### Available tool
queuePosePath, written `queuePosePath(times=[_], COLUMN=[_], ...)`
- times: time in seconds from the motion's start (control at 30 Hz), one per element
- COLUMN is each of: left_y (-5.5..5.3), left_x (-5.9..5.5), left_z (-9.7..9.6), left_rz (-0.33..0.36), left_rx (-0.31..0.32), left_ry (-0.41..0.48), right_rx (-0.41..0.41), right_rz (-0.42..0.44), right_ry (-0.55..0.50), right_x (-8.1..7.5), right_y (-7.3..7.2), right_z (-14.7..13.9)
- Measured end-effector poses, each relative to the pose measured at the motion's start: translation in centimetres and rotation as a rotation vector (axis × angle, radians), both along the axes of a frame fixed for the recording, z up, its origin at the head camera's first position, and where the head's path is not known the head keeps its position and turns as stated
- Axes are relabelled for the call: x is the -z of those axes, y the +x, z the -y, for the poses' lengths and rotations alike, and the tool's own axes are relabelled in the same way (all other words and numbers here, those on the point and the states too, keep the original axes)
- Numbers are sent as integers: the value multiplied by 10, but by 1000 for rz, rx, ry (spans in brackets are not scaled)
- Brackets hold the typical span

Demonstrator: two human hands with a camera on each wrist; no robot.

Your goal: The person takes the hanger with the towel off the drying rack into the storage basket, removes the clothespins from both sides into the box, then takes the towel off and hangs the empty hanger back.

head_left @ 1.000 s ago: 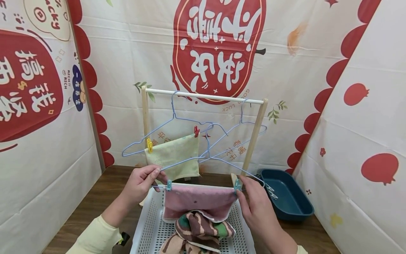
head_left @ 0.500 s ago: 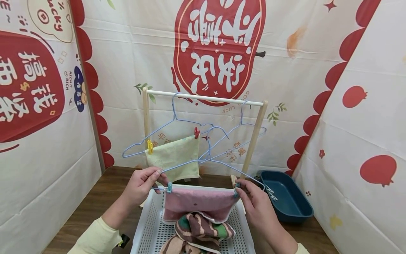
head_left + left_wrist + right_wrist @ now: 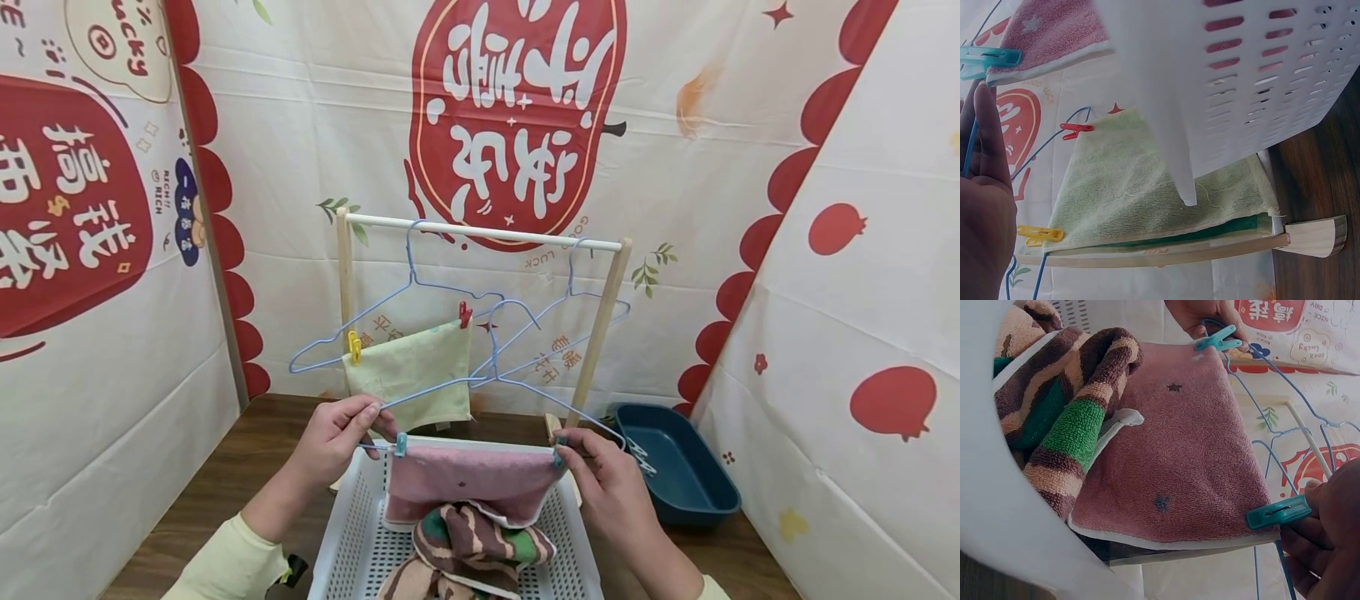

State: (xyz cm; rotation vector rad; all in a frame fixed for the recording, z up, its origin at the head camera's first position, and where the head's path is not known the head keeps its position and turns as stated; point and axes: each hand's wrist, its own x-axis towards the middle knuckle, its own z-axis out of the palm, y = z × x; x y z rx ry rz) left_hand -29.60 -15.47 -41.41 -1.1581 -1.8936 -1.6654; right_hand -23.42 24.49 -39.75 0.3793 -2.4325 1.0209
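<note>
A pink towel (image 3: 472,483) hangs from the lower bar of a blue wire hanger (image 3: 426,392), which is off the rack. Teal clothespins fasten both top corners. My left hand (image 3: 330,437) grips the hanger's left end, beside the left clothespin (image 3: 401,445). At the other corner my right hand (image 3: 615,483) pinches the right clothespin (image 3: 1279,511), its jaws over the towel's edge. Below the pink towel, a brown striped towel with green patches (image 3: 487,537) lies bunched in a white perforated basket (image 3: 341,533).
Behind stands a small rack (image 3: 480,227) with two more blue hangers. One carries a pale green towel (image 3: 420,375) held by a yellow clothespin (image 3: 354,347) and a red clothespin (image 3: 465,314). At right, a dark blue tub (image 3: 686,467) has white clips on its rim. Printed cloth walls surround the table.
My right thumb and fingers have shifted on the right clothespin and now cover more of it. The left hand keeps its grip; hanger and pink towel have sunk very slightly in view.
</note>
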Motion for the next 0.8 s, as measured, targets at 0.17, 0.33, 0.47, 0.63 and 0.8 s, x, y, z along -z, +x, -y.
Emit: queuePosePath(times=[0.17, 0.33, 0.47, 0.63, 0.8], left_y=[0, 0, -1, -2, 0], left_x=[0, 0, 1, 3, 4], left_z=[0, 0, -1, -1, 1], left_rz=[3, 12, 14, 21, 37], left_rx=[-1, -3, -1, -3, -30], left_ry=[-1, -4, -5, 0, -7], right_rx=[16, 37, 12, -78, -81], right_rz=[-56, -142, -234, -338, -366], right_ry=[-7, -14, -57, -161, -329], right_x=[0, 1, 4, 1, -4], right_y=[1, 0, -1, 0, 1], right_z=[1, 2, -1, -7, -14])
